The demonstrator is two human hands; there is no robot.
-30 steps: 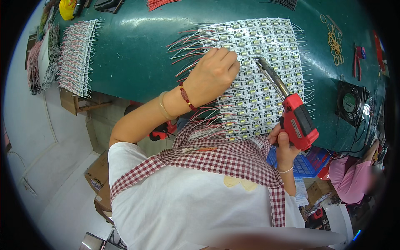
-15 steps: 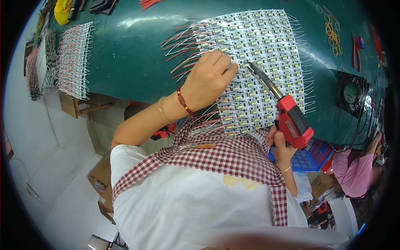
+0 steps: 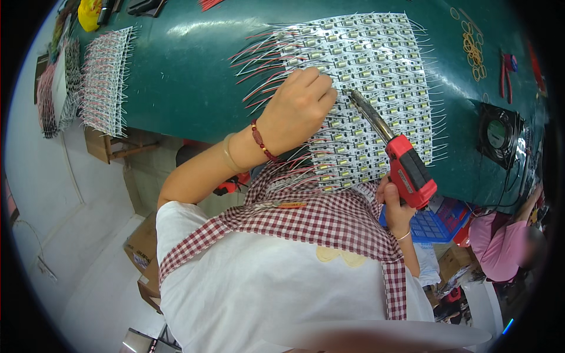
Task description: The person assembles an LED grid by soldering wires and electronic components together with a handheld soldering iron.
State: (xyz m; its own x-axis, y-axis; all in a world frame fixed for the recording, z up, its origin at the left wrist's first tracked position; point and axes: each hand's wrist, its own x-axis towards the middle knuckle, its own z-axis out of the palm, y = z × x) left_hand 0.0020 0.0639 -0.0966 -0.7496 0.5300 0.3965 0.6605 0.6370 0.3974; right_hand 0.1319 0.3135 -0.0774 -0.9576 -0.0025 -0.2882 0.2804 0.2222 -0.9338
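Note:
A panel of small circuit boards [image 3: 376, 76] lies on the green table in front of me, with red and white wires sticking out along its left side and thin pale wires along its right. My right hand [image 3: 395, 206] is closed round the handle of a red and black soldering gun [image 3: 409, 170]. Its dark tip points up and left, over the middle of the boards, close to my left fingers. My left hand [image 3: 301, 106] rests at the panel's left part, fingers pinched together. What sits between those fingertips is hidden, possibly a thin wire.
More wired board panels [image 3: 107, 82] lie at the table's left end. Rubber bands [image 3: 472, 53], red-handled pliers [image 3: 504, 76] and a black fan [image 3: 499, 135] are at the right. A blue basket [image 3: 432, 226] stands below the table edge, near a person in pink [image 3: 500, 244].
The soldering gun's body has shifted slightly left, with its tip still near my left fingers. My left hand has tilted a little and stays at almost the same spot.

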